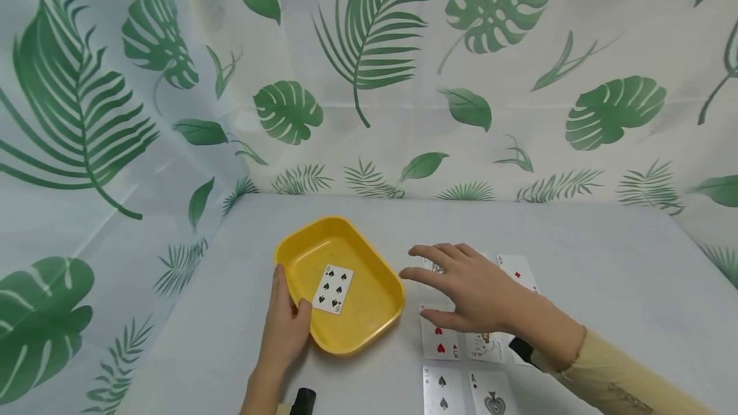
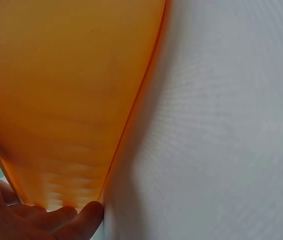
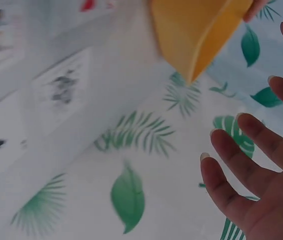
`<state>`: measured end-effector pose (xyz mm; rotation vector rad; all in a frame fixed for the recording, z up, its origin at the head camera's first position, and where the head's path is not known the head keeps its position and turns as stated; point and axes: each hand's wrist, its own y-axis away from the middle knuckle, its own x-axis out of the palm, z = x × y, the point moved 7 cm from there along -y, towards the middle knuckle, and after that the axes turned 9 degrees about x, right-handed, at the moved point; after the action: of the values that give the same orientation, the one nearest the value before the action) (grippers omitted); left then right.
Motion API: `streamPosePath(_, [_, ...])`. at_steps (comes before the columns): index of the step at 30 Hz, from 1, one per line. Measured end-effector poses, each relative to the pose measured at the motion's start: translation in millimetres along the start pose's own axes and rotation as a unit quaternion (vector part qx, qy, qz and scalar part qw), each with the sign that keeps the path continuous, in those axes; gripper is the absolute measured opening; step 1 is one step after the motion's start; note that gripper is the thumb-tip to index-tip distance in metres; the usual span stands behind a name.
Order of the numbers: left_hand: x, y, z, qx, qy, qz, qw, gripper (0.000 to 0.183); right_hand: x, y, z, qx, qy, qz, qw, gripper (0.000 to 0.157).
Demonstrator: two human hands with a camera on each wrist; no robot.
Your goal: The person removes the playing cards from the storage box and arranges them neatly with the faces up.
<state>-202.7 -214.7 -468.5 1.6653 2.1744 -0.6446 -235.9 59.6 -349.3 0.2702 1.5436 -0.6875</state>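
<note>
My left hand (image 1: 286, 322) grips the left side of a yellow plastic tray (image 1: 375, 260), thumb at the rim and fingers along the outer wall. Inside the tray lies a six of spades (image 1: 333, 289), face up. In the left wrist view the fingertips curl against the tray's wall (image 2: 76, 100). My right hand (image 1: 469, 287) hovers right of the tray, over face-up playing cards, fingers spread and holding nothing. Beneath it, partly covered, are a hearts card (image 1: 441, 343), a picture card (image 1: 485, 346) and an ace of diamonds (image 1: 517, 272).
Nearer the front edge lie a spades card (image 1: 442, 396) and an ace of spades (image 1: 492, 396). The cards stand in rough rows on the white table (image 1: 605, 261). A white leaf-printed curtain (image 1: 403, 139) closes off the back and left sides.
</note>
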Motion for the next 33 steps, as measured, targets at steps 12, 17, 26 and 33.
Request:
streamPosePath(12, [3.4, -3.1, -1.7, 0.013, 0.005, 0.002, 0.9999, 0.082, 17.0, -75.3, 26.1, -0.014, 0.0, 0.055, 0.998, 0.059])
streamPosePath(17, [2.7, -3.6, -0.8, 0.016, 0.0, 0.003, 0.9999, 0.083, 34.2, -96.5, 31.6, -0.008, 0.004, 0.1, 0.995, 0.059])
streamPosePath(26, [-0.4, -2.2, -0.5, 0.028, -0.008, 0.005, 0.9996, 0.081, 71.1, -129.5, 48.3, -0.002, 0.04, 0.192, 0.981, 0.062])
streamPosePath(33, [-3.5, -0.1, 0.9, 0.022, -0.002, 0.008, 0.9997, 0.08, 102.8, -150.4, 62.5, 0.016, 0.084, 0.261, 0.962, 0.066])
